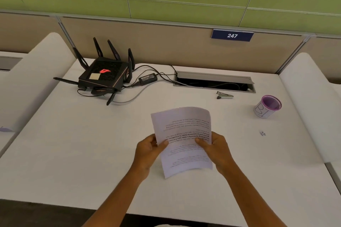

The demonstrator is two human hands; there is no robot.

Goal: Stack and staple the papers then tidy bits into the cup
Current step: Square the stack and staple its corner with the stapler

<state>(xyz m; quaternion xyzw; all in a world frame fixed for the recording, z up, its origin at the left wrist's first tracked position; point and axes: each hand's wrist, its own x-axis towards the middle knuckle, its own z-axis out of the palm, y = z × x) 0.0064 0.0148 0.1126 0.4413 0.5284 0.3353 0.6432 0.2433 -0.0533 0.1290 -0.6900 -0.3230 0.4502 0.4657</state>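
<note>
Gripping the papers from both sides, the left hand and the right hand are each closed on the sheets, thumbs on the printed face and the remaining fingers hidden behind. The papers are held above the desk, between the two hands, with the top edge curling away from the person. The print reads upside down from this view and is too blurred to make out. How many sheets make up the bundle cannot be told.

The desk is a white surface bounded left and right by rounded white dividers, with a beige partition behind and green wall panels above it. Its near edge and both forearms are cut off by the frame.

Beyond the right hand, a small stapler lies on the desk just in front of an open cable tray. Farther right of the right hand, a purple-rimmed cup stands upright, with hand-drawn marks on its side. Between the cup and the right hand, a small cluster of bits lies on the desk; their kind is too small to identify.

Well beyond the left hand, a black router with antennas sits beside a power adapter, with cables running to the tray. A blue sign reading 247 is mounted on the partition.
</note>
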